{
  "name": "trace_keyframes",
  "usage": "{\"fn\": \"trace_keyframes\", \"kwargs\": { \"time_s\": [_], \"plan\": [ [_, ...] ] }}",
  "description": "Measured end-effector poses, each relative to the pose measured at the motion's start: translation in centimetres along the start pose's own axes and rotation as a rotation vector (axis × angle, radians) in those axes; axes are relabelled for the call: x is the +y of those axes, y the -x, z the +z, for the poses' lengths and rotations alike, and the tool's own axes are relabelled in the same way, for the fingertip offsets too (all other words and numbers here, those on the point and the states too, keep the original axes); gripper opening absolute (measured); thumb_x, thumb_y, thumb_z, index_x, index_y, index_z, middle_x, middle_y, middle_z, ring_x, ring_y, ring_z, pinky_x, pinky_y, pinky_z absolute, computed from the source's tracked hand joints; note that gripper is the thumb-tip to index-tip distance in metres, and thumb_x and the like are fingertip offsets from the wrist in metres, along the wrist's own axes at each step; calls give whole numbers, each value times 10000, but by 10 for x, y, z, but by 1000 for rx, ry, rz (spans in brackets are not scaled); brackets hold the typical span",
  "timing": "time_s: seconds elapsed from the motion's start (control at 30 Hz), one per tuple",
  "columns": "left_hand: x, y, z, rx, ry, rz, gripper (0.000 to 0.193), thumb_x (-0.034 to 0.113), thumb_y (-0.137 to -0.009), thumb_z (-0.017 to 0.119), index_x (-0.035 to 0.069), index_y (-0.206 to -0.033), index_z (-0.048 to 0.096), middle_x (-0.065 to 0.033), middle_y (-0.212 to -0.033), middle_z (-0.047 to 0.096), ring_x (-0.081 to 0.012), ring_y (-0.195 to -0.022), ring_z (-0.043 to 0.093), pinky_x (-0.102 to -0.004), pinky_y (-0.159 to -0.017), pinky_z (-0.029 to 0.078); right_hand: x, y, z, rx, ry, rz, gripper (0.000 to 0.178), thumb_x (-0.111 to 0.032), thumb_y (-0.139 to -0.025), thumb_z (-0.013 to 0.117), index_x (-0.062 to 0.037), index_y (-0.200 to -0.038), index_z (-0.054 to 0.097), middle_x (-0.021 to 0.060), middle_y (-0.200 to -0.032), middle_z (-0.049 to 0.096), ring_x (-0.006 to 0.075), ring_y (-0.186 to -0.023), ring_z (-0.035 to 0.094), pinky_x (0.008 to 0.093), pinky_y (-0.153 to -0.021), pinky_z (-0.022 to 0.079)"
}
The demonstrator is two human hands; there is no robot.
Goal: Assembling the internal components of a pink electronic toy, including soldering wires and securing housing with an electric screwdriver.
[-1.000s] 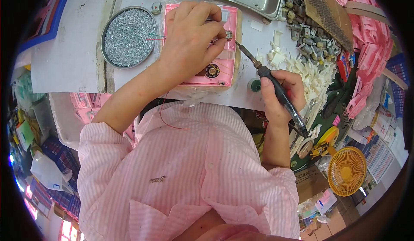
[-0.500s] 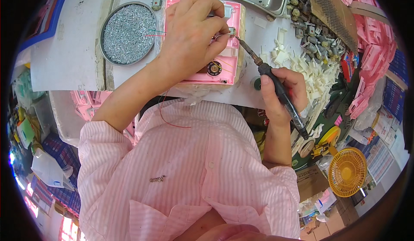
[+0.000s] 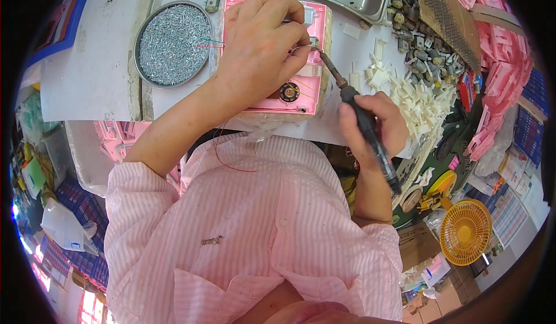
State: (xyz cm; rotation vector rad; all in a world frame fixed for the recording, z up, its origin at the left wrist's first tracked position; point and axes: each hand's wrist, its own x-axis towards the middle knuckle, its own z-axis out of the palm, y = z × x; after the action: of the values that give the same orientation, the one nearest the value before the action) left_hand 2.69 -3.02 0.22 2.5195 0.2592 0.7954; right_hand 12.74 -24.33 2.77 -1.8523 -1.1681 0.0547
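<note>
"Right hand [image 3: 379, 124] first: what do you note from the remote station?"

"I find it closed round a soldering iron [image 3: 363, 118], thumb and fingers bent on the black handle. Left hand [image 3: 255, 51] lies back upward, fingers curled, thumb near the forefinger. A thin pale wire [image 3: 296, 47] shows there; whether it is pinched, I cannot tell."

"Position of the work?"

"I record, largest first: a white table [image 3: 87, 80]; on it a pink case [image 3: 313, 92], directly beneath the left hand, which is therefore the nearer. Its longer side runs away from the body. The right hand stands apart, to the right of the case and closer to the body. From it the iron slants forward and leftward, tip over the case's right side, at or just beside a small metal part [image 3: 313, 42]. Contact I cannot confirm."

"Appearance of the case?"

"Bright pink, interior exposed, much of the middle hidden by the left hand. Toward the near edge I note a round black disc [image 3: 289, 92] with a brassy centre, yellowish wires [image 3: 304, 86] beside it. Finest item: a red wire [image 3: 234, 170], curving below the case."
</note>
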Motion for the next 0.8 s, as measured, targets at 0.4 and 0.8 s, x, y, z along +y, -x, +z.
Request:
{"fn": "trace_keyframes", "kwargs": {
  "time_s": [0.4, 0.8],
  "plan": [
    [0, 1, 1, 15, -15, 10, 158, 149, -696, 773, 126, -828, 689, -2, -1051, 610, -258, -1013, 537, -417, -889, 370, 2, -1, -4, -21, -30, -170, 308, 39, -729, 819, -7, -952, 611, 78, -663, 588, 145, -530, 483, 267, -483, 342],
    [0, 1, 1, 14, -17, 6, 162, 147, -690, 777, 119, -825, 691, -5, -1049, 612, -260, -1008, 542, -415, -875, 376, 3, 1, 3, 12, -61, -116, 293, 34, -730, 822, -2, -936, 616, 62, -660, 574, 142, -536, 488, 259, -488, 349]
  ]
}}
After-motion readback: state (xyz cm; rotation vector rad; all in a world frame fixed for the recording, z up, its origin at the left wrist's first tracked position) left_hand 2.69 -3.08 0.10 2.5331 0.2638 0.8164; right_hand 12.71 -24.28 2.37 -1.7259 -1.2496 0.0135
